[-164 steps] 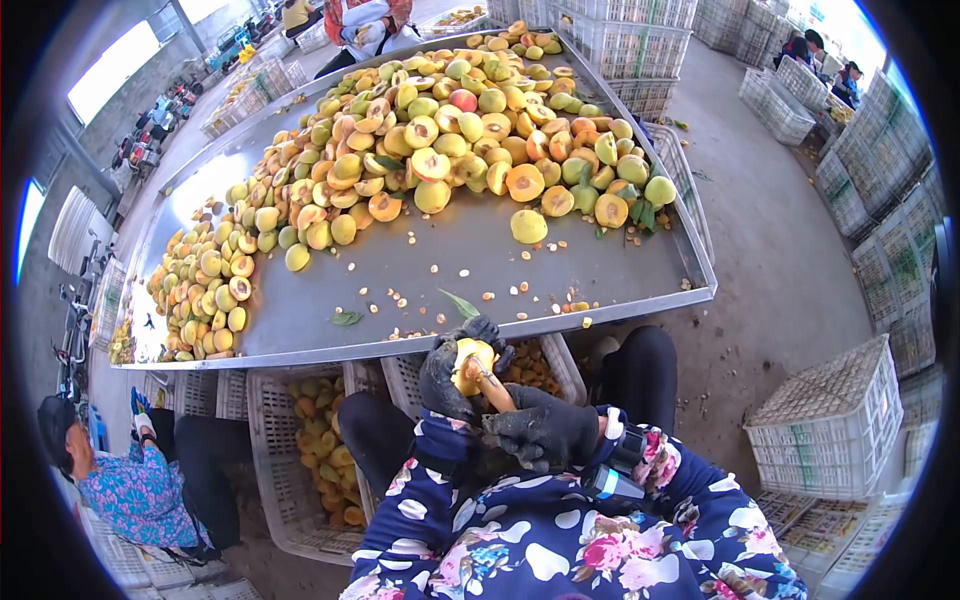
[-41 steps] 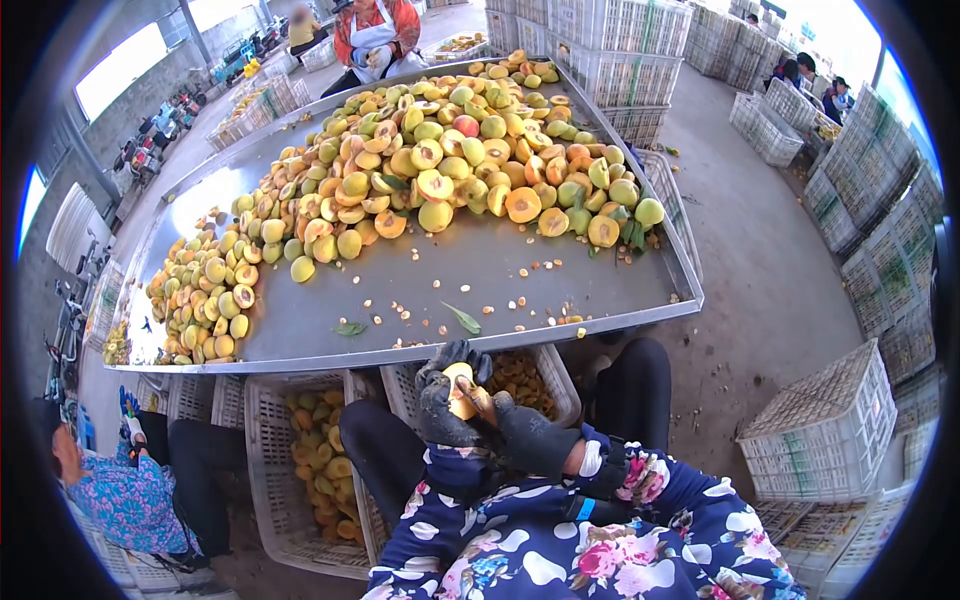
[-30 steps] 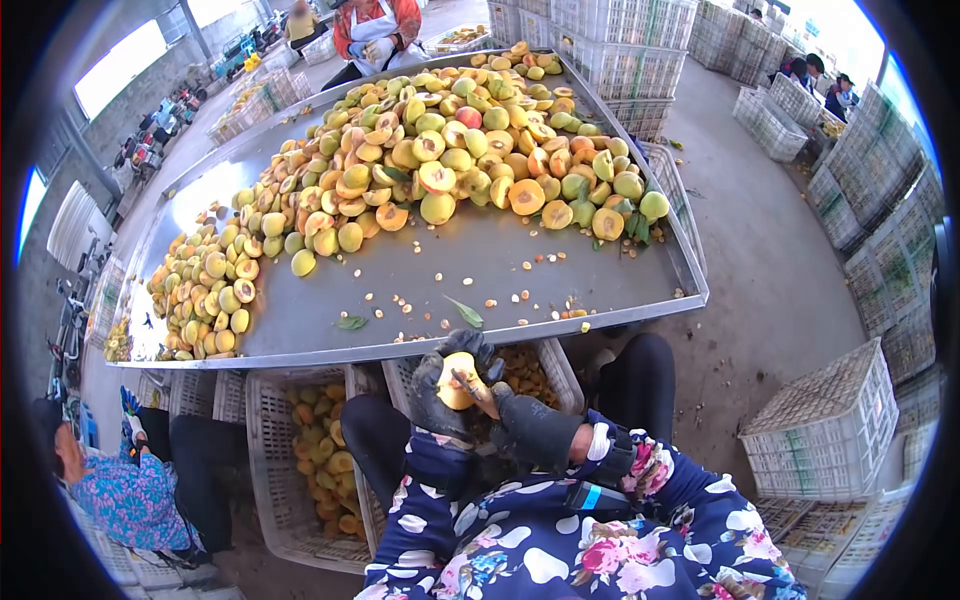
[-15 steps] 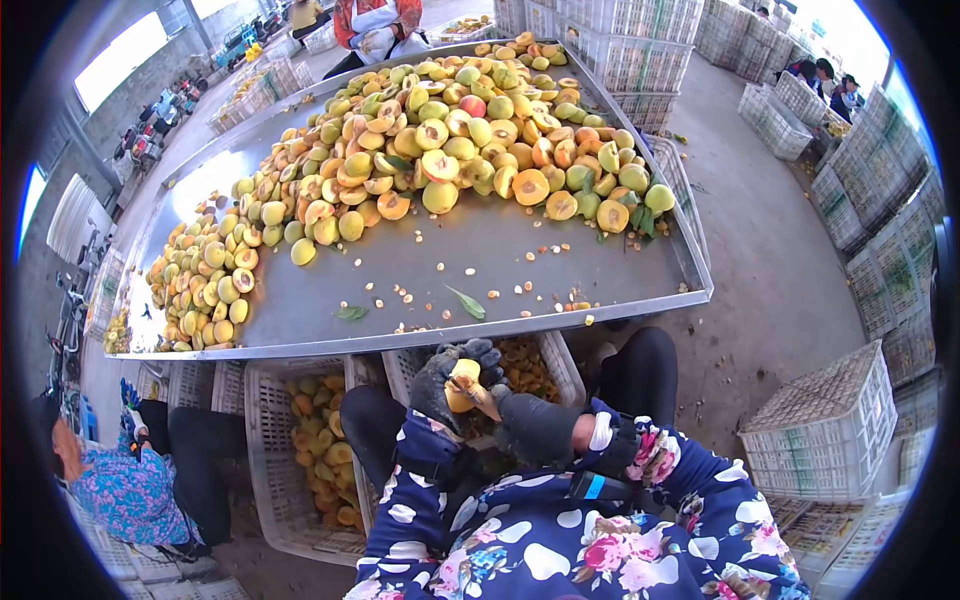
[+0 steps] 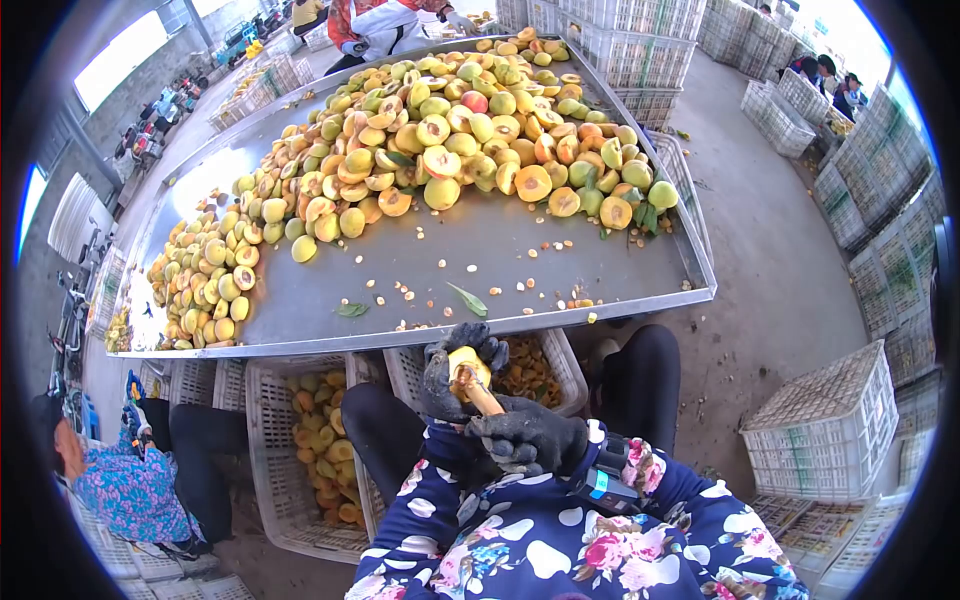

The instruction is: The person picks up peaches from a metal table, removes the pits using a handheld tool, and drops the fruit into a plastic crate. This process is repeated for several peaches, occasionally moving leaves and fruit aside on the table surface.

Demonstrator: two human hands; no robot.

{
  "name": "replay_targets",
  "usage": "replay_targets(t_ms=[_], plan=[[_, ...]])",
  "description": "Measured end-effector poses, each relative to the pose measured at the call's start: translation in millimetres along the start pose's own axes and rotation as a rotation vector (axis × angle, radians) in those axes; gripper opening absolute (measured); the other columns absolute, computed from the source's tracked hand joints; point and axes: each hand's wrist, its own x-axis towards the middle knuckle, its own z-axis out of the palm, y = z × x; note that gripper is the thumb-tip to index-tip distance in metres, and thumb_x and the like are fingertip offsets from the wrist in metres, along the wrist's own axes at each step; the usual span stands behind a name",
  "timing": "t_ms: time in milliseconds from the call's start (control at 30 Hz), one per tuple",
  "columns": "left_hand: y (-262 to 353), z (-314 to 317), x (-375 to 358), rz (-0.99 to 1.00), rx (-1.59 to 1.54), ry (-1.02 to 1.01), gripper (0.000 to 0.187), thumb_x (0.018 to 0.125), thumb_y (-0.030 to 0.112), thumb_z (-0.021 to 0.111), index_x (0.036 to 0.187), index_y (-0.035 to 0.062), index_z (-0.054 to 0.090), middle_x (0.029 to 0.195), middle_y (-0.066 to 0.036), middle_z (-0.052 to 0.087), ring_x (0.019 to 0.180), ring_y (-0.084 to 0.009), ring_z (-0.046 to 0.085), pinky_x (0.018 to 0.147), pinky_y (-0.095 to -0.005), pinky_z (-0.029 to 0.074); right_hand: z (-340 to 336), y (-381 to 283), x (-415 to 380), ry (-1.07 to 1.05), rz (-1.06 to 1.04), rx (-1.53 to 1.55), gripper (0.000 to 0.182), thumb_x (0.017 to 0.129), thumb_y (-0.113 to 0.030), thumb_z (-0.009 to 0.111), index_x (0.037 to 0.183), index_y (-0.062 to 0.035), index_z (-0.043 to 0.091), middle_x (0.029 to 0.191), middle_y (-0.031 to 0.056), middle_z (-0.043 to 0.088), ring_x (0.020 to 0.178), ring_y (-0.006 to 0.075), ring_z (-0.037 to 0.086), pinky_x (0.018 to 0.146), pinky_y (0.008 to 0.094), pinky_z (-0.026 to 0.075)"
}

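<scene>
My left hand [image 5: 452, 375], in a dark glove, is closed around a yellow peach half [image 5: 467, 366] with its cut side showing. My right hand [image 5: 528, 434], also gloved, grips the pale handle of a tool [image 5: 484, 399]. The tool's far end meets the fruit, and its tip is hidden there. Both hands are just below the near edge of a metal table [image 5: 600, 270], above a crate of cut pieces [image 5: 528, 370]. A large heap of halved peaches [image 5: 440, 130] lies on the table.
Loose pits and leaves [image 5: 468, 299] lie near the table's front edge. A crate of peach halves [image 5: 325, 450] stands at lower left, beside a seated person [image 5: 140, 490]. Another person [image 5: 385, 28] is behind the table. Stacked crates [image 5: 822, 425] stand at right.
My left hand has turned the peach half, so its cut side now shows. My right hand has rotated, showing its fingers around the handle. The person behind the table has reached an arm out.
</scene>
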Motion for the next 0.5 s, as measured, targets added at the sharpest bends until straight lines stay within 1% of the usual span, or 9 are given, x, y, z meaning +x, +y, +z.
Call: replay_targets(t_ms=[133,200,300,333,367,400,467,500], plan=[[-4.0,9.9,-3.8,0.050,-0.097,0.117,0.030,0.087,0.017,0.039,0.112,0.0012,0.045,0.095,-0.011,0.053,0.082,-0.0180,0.054,0.081,-0.0317,0.044,3.0,3.5,-1.5,0.034,-0.027,0.031,0.014,0.082,-0.014,0.053,0.088,-0.0042,0.045,0.056,0.0013,0.048,0.034,0.0063,0.040,0.028,0.0185,0.032],[0.5,32.0,-9.1,0.107,0.157,0.267,0.029,0.086,0.023,0.043,0.105,0.0029,0.049,0.094,-0.007,0.056,0.074,-0.0188,0.054,0.073,-0.0315,0.046,-0.5,5.0,-4.3,0.014,-0.046,-0.006,0.015,0.082,-0.013,0.052,0.090,-0.0044,0.044,0.058,0.0013,0.048,0.035,0.0062,0.041,0.029,0.0182,0.034],[7.8,23.2,-13.4,0.175,0.616,0.235,0.021,0.085,0.016,0.044,0.097,0.0012,0.053,0.080,-0.005,0.057,0.067,-0.0159,0.055,0.068,-0.0323,0.050,2.9,9.3,-9.3,-0.011,-0.230,-0.231,0.015,0.082,-0.013,0.050,0.092,-0.0052,0.041,0.059,0.0009,0.047,0.037,0.0061,0.042,0.033,0.0176,0.036],[17.9,24.6,-10.8,0.040,0.236,0.227,0.020,0.084,0.016,0.045,0.093,0.0010,0.053,0.080,-0.006,0.057,0.065,-0.0182,0.054,0.065,-0.0338,0.049,3.0,8.4,-10.1,-0.006,-0.236,-0.225,0.016,0.082,-0.013,0.050,0.092,-0.0055,0.041,0.058,0.0009,0.047,0.038,0.0062,0.042,0.034,0.0179,0.036],[28.3,26.9,-8.2,-0.082,-0.147,0.276,0.018,0.082,0.016,0.046,0.090,0.0008,0.053,0.080,-0.008,0.057,0.063,-0.0204,0.054,0.063,-0.0354,0.048,2.6,7.8,-11.7,-0.002,-0.241,-0.217,0.016,0.082,-0.014,0.050,0.093,-0.0059,0.041,0.058,0.0008,0.047,0.039,0.0064,0.043,0.035,0.0182,0.037],[35.7,55.1,-11.5,0.059,0.040,0.417,0.021,0.082,0.017,0.046,0.091,0.0003,0.053,0.081,-0.009,0.058,0.065,-0.0230,0.054,0.063,-0.0382,0.047,1.7,6.3,-12.3,0.000,-0.248,-0.210,0.016,0.082,-0.014,0.050,0.093,-0.0062,0.040,0.058,0.0008,0.047,0.040,0.0066,0.044,0.036,0.0185,0.037],[66.3,78.8,-22.0,0.134,0.084,0.459,0.032,0.081,0.023,0.047,0.101,-0.0010,0.052,0.089,-0.014,0.058,0.075,-0.0289,0.055,0.069,-0.0447,0.045,-6.5,5.7,-9.8,0.131,-0.158,-0.303,0.016,0.083,-0.014,0.050,0.093,-0.0065,0.040,0.058,0.0011,0.046,0.042,0.0073,0.045,0.037,0.0190,0.037],[82.6,87.9,-28.9,0.229,0.261,0.481,0.039,0.080,0.027,0.047,0.105,-0.0026,0.050,0.093,-0.016,0.057,0.079,-0.0293,0.055,0.072,-0.0449,0.045,-15.9,5.4,-7.6,0.198,-0.115,-0.352,0.016,0.083,-0.014,0.049,0.093,-0.0066,0.040,0.059,0.0012,0.046,0.043,0.0077,0.046,0.038,0.0192,0.037]])
